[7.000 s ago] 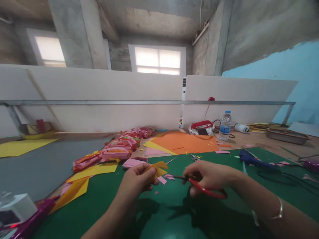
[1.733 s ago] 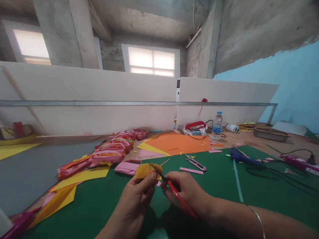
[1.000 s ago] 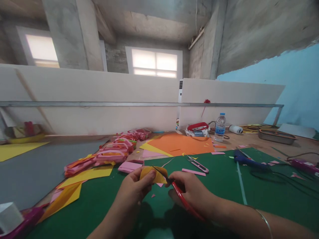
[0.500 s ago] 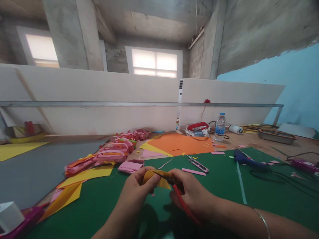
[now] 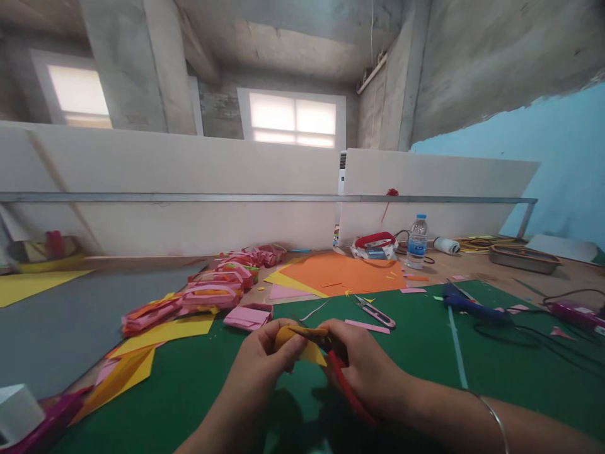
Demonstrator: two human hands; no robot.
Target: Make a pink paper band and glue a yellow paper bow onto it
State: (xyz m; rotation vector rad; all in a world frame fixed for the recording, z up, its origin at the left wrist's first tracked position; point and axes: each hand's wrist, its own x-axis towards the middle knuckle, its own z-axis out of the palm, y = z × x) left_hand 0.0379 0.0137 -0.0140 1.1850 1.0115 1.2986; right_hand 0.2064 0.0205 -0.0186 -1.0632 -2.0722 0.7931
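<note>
Between thumb and fingers, my left hand (image 5: 267, 362) pinches a small piece of yellow paper (image 5: 312, 353) above the green mat. My right hand (image 5: 366, 372) is closed around red-handled scissors (image 5: 347, 388), whose dark blades lie against the paper's upper edge near my left fingertips. Part of the blades and paper is covered by my fingers. Beyond my left hand sits a folded pink paper pouch (image 5: 248, 317). Small thread snips (image 5: 375, 311) and a pink paper strip (image 5: 367, 326) rest on the mat past my right hand.
Several pink paper pouches (image 5: 212, 296) line the left, beside yellow sheets (image 5: 163, 334). Orange sheets (image 5: 350, 274) lie ahead. A water bottle (image 5: 417, 243) stands at the back right. A blue glue gun (image 5: 477, 307) with its cable is on the green mat (image 5: 416, 353).
The scissors have shifted slightly and their blades sit a little differently on the yellow paper. Both hands stay in nearly the same place.
</note>
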